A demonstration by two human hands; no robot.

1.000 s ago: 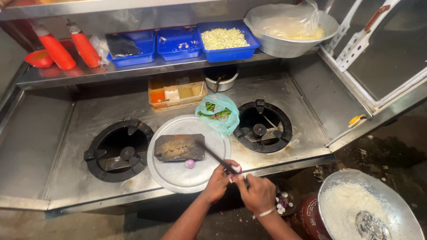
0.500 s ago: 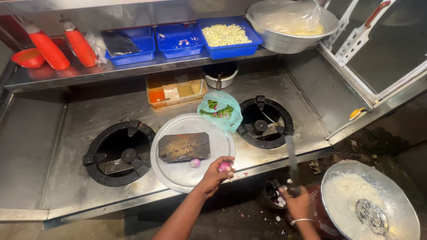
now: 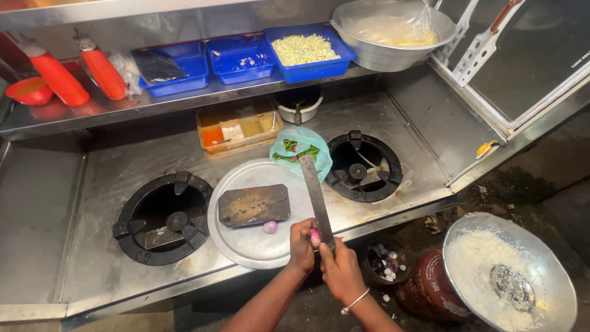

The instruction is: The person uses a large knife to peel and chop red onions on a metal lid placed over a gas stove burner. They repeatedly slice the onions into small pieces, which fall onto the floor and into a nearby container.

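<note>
Onion [image 3: 314, 237], small, round and pink-skinned, sits pinched in the fingers of my left hand [image 3: 302, 245] at the near edge of the steel table [image 3: 92, 276]. My right hand [image 3: 340, 270] is clenched around the handle of a long knife [image 3: 316, 197], whose flat dull-grey blade runs up and away from the onion across the rim of a round metal plate [image 3: 246, 243]. On that plate lies a worn rectangular wooden block [image 3: 254, 205], dark and scratched, and a second small onion [image 3: 270, 227] rests loose just beside it.

From the head view, two black cast-iron burners [image 3: 165, 218] sit sunk into the brushed steel on either side of the plate. Behind the plate a green plastic bag [image 3: 301, 150] holds green chillies, and an orange tray [image 3: 238, 128] is split into compartments of red, pale and yellow-brown powders. A small white pot [image 3: 298, 103] stands near it.

On the shelf above, three blue plastic tubs [image 3: 310, 52] stand in a row; the right one holds chopped pale vegetable, the left one a dark packet. Two red squeeze bottles [image 3: 101, 74] lean beside a red bowl [image 3: 29, 90]. A large steel bowl [image 3: 393, 37] is lined with clear plastic. Down at the right, a wide metal pan [image 3: 510, 276] holds white rice.
</note>
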